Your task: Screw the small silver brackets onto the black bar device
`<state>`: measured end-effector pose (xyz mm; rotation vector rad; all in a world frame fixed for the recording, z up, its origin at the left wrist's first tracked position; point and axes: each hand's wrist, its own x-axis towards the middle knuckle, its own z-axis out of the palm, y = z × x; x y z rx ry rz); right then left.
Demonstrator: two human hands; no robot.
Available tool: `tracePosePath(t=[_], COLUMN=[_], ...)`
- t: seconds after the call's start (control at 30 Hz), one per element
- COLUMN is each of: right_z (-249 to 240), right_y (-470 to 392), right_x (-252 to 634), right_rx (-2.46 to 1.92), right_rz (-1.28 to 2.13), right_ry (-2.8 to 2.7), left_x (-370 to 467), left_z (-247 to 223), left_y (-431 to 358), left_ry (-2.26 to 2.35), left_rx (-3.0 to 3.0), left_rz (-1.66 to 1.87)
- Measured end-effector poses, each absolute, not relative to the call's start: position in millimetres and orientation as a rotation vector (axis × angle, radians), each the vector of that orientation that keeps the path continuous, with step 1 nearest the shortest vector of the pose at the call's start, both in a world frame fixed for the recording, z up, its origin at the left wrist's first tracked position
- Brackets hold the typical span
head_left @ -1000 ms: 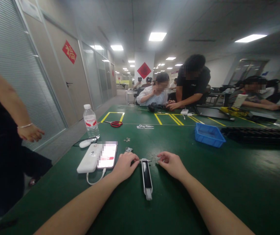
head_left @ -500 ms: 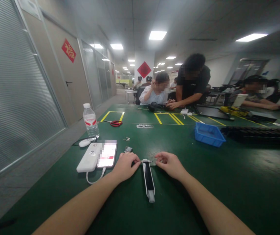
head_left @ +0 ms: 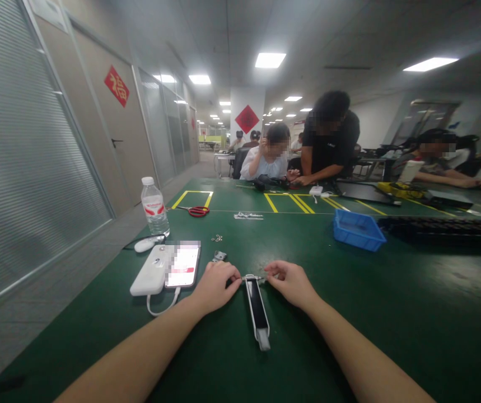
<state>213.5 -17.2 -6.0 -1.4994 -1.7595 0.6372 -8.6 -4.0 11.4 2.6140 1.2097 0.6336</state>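
A long, narrow piece with a black face and white rim point(head_left: 257, 305) lies lengthwise on the green table, its pale grey tip point(head_left: 263, 340) towards me. Across its far end runs a thin light rod point(head_left: 253, 277). My left hand point(head_left: 216, 284) is closed, thumb and forefinger pinching the rod's left end. On the other side my right hand point(head_left: 289, 282) has curled fingers, with the fingertips closed at the rod's right end. A small grey metal part point(head_left: 220, 256) lies just beyond my left hand. Several tiny rings point(head_left: 217, 238) are scattered farther off.
To the left are a white power bank point(head_left: 150, 271), a phone point(head_left: 183, 266) cabled to it, and a water bottle point(head_left: 155, 207). Red-handled scissors point(head_left: 199, 211) and thin white strips point(head_left: 247, 216) lie beyond. A blue bin point(head_left: 358, 230) stands right; people work across the table.
The near end of the long piece has swung slightly to the right. My right fingertips have come closer to the rod's end; my left hand stays nearly in place.
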Motion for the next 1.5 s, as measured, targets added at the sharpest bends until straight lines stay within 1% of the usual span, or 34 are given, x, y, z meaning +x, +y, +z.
tracePosePath(t=[0.6,1.13,1.5], right_z=[-3.5,-5.2,-1.4], right_y=[-19.5,-20.0,-22.1], right_x=[211.6,212.0,212.2], right_rx=[-1.393,-1.349,-1.32], right_rz=[0.734,0.675,0.705], right_ry=[-1.784,-1.834,-1.808], left_x=[-8.2,-9.2,-8.9], left_z=[14.3,13.4,14.1], left_y=[-6.9,-6.2,-7.1], left_ry=[1.184,1.178,1.177], left_rx=[2.644,2.652,2.65], left_rz=[0.611,0.603,0.607])
